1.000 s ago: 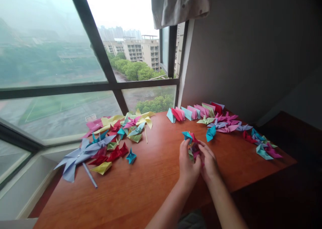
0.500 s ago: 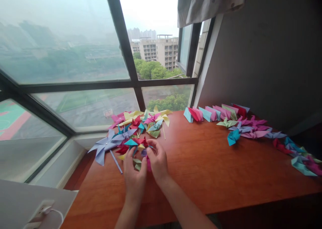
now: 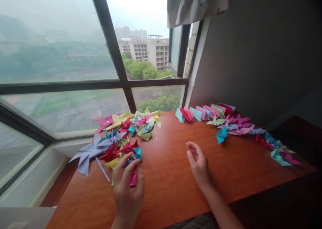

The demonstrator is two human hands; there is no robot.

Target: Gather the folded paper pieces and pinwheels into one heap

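The right hand [image 3: 200, 165] has drawn away from folded papers [image 3: 133, 179].

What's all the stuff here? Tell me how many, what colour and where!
Pinwheels: several, purple, yellow, pink, table's left
Sticks: at least two, purple and yellowish, left
Folded papers: many, mixed colours, left pile
Small paper: one, pink, by left thumb
Standing papers: one row, mixed colours, back right
Paper shapes: many, mixed colours, right
Table: one, reddish brown, under the papers
Window: one, dark-framed, behind
Curtain: one, grey, top
Wall: one, dark grey, right
Buildings: several, beige, outside
Trees: several, green, outside
Left hand: one, bare, left pile's near edge
Right hand: one, bare, above table
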